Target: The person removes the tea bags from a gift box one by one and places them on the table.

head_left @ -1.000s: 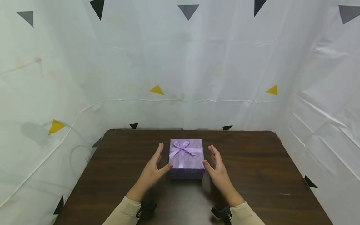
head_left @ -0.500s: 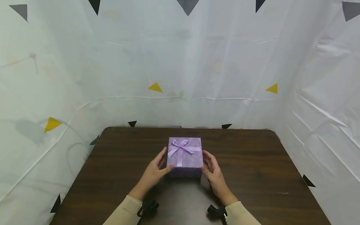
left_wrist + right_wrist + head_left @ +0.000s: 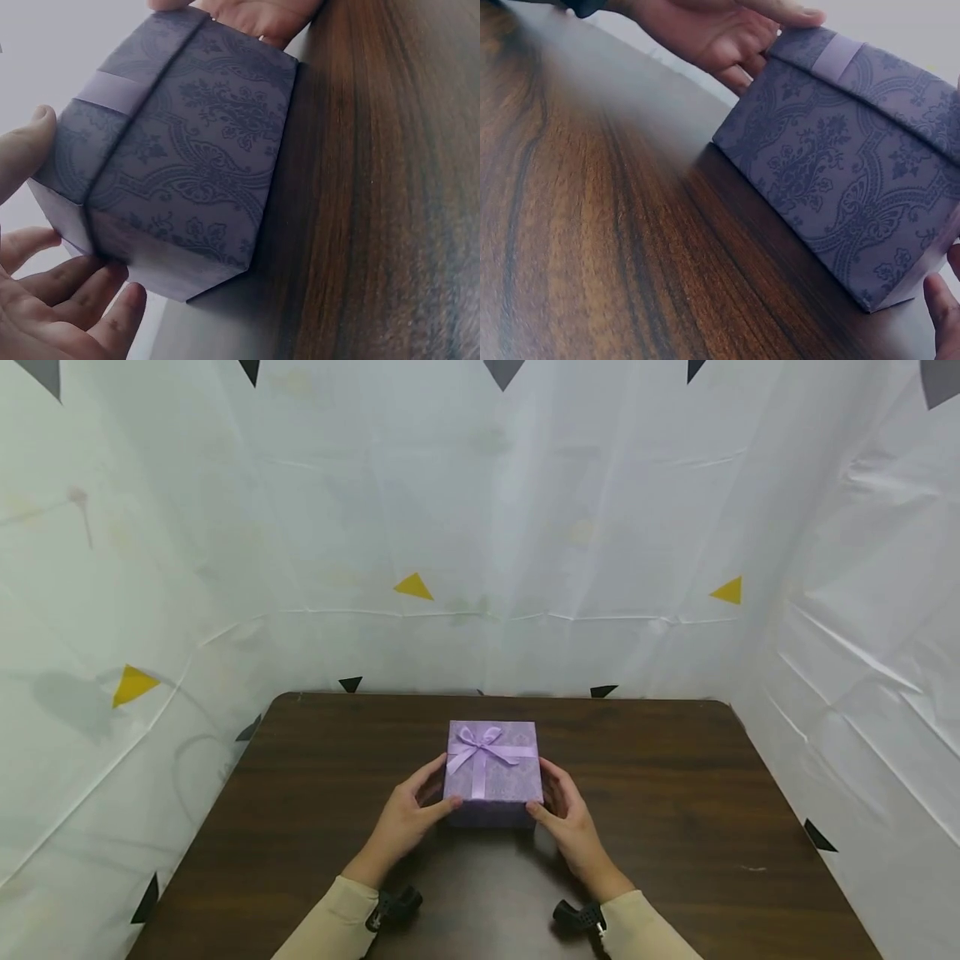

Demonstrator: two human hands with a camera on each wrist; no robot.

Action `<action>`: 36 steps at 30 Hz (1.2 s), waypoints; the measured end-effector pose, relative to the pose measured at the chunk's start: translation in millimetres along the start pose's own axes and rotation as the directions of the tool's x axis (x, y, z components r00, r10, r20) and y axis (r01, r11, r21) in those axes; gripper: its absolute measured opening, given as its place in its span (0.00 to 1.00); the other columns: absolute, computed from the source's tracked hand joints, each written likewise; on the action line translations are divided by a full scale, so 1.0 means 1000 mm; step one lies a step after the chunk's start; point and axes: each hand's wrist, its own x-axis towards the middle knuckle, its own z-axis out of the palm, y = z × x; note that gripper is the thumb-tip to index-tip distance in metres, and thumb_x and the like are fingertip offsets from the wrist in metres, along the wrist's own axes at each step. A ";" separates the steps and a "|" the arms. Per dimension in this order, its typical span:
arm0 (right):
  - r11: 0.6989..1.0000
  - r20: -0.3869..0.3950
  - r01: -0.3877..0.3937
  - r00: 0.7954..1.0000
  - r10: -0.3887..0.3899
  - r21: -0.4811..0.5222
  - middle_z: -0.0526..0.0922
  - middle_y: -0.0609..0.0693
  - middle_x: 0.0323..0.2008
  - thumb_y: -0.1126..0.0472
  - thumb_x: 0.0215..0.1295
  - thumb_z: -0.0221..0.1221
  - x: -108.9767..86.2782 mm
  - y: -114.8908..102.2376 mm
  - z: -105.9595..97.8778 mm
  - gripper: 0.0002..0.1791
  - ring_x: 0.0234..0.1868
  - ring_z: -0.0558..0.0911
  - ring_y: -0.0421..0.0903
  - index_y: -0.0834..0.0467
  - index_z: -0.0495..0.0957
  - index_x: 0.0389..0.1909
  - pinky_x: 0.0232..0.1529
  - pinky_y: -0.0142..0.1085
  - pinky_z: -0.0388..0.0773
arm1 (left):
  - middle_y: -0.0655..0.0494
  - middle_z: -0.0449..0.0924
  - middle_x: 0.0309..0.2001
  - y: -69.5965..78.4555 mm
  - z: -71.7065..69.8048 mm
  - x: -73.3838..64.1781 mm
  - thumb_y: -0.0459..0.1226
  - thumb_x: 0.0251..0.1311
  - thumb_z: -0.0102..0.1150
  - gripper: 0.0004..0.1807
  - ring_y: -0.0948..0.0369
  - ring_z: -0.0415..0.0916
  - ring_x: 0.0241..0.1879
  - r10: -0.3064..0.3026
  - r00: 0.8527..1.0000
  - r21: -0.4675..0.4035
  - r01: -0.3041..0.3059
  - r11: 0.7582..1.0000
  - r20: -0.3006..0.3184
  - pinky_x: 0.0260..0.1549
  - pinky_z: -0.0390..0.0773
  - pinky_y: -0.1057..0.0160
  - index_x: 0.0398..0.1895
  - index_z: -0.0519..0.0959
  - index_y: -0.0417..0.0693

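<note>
A purple patterned gift box (image 3: pixel 504 781) with its lid on rests on the table, a lilac ribbon bow (image 3: pixel 480 745) across its top. My left hand (image 3: pixel 403 818) grips its left side, thumb at the near front corner and fingers along the side. The right hand (image 3: pixel 573 828) mirrors this on the right side. In the left wrist view, the left fingers (image 3: pixel 82 300) lie at the seam where the lid (image 3: pixel 112 105) overlaps the base. The right wrist view shows the box's damask-like front (image 3: pixel 810 165) and only part of the right hand (image 3: pixel 946 319).
The dark wood table (image 3: pixel 675 818) extends on all sides of the box. White sheeting (image 3: pixel 480 510) with grey, black and yellow triangles surrounds its back and sides. A black wrist device (image 3: pixel 577 917) is worn at each cuff.
Both hands have closed in from beside the box until fingers and thumbs hold its sides. The head view has tilted slightly down; the box stays about where it was on the table.
</note>
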 end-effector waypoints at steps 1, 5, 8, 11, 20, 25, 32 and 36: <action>1.000 0.004 0.003 1.000 -0.003 -0.004 0.62 0.62 0.84 0.69 0.75 0.66 -0.001 0.000 0.000 0.42 0.80 0.69 0.43 0.57 0.60 0.85 0.71 0.27 0.74 | 0.45 0.66 0.83 0.000 0.000 -0.001 0.42 0.65 0.79 0.46 0.41 0.70 0.79 0.000 1.000 -0.008 0.000 1.000 -0.002 0.72 0.74 0.43 0.84 0.68 0.54; 1.000 0.016 0.021 1.000 -0.021 -0.012 0.62 0.63 0.84 0.70 0.75 0.66 -0.002 -0.001 -0.002 0.43 0.80 0.70 0.43 0.57 0.59 0.86 0.72 0.27 0.73 | 0.45 0.66 0.83 0.000 0.003 -0.004 0.42 0.65 0.79 0.46 0.41 0.71 0.78 0.016 1.000 -0.016 -0.017 1.000 -0.006 0.72 0.75 0.43 0.84 0.68 0.54; 0.999 0.022 0.038 0.999 -0.038 -0.007 0.62 0.63 0.84 0.71 0.75 0.65 -0.002 -0.002 -0.005 0.43 0.80 0.70 0.42 0.57 0.59 0.86 0.74 0.26 0.71 | 0.45 0.66 0.84 0.001 0.004 -0.005 0.41 0.66 0.78 0.46 0.40 0.71 0.78 0.036 0.999 -0.024 -0.036 0.999 0.003 0.71 0.75 0.44 0.85 0.67 0.53; 0.998 0.031 0.057 0.998 -0.057 -0.003 0.61 0.65 0.84 0.72 0.75 0.65 -0.002 -0.001 -0.006 0.43 0.80 0.70 0.40 0.59 0.59 0.86 0.74 0.26 0.71 | 0.45 0.64 0.84 0.002 0.004 -0.006 0.40 0.66 0.78 0.46 0.40 0.71 0.78 0.044 0.999 -0.035 -0.044 0.998 0.019 0.71 0.76 0.44 0.85 0.66 0.52; 0.995 0.072 0.095 0.993 -0.098 0.042 0.57 0.64 0.86 0.73 0.77 0.61 0.000 0.003 -0.006 0.43 0.83 0.66 0.47 0.57 0.55 0.88 0.75 0.27 0.70 | 0.45 0.67 0.83 -0.001 0.001 -0.003 0.38 0.66 0.77 0.46 0.41 0.71 0.78 0.080 0.996 0.001 -0.081 0.997 0.024 0.73 0.74 0.43 0.85 0.66 0.54; 0.995 0.087 0.097 0.991 -0.098 0.025 0.56 0.61 0.87 0.72 0.78 0.61 0.000 0.003 -0.007 0.44 0.85 0.62 0.54 0.54 0.54 0.88 0.75 0.27 0.70 | 0.45 0.68 0.82 0.000 0.002 -0.002 0.38 0.69 0.75 0.44 0.45 0.69 0.80 0.099 0.995 0.014 -0.100 0.995 0.023 0.77 0.71 0.44 0.85 0.65 0.53; 0.995 0.073 0.097 0.993 -0.098 0.016 0.55 0.60 0.88 0.71 0.79 0.60 0.000 0.003 -0.007 0.43 0.84 0.64 0.45 0.53 0.53 0.89 0.76 0.26 0.68 | 0.46 0.64 0.85 0.000 0.003 -0.002 0.37 0.70 0.74 0.45 0.46 0.65 0.82 0.109 0.993 -0.024 -0.108 0.994 0.044 0.77 0.69 0.45 0.86 0.63 0.53; 0.995 0.074 0.096 0.993 -0.096 0.004 0.55 0.58 0.88 0.71 0.79 0.60 0.000 0.004 -0.007 0.44 0.85 0.62 0.47 0.51 0.53 0.89 0.76 0.26 0.67 | 0.49 0.61 0.86 0.000 0.002 -0.003 0.36 0.70 0.73 0.45 0.47 0.61 0.84 0.094 0.994 -0.062 -0.091 0.994 0.056 0.77 0.68 0.45 0.87 0.63 0.57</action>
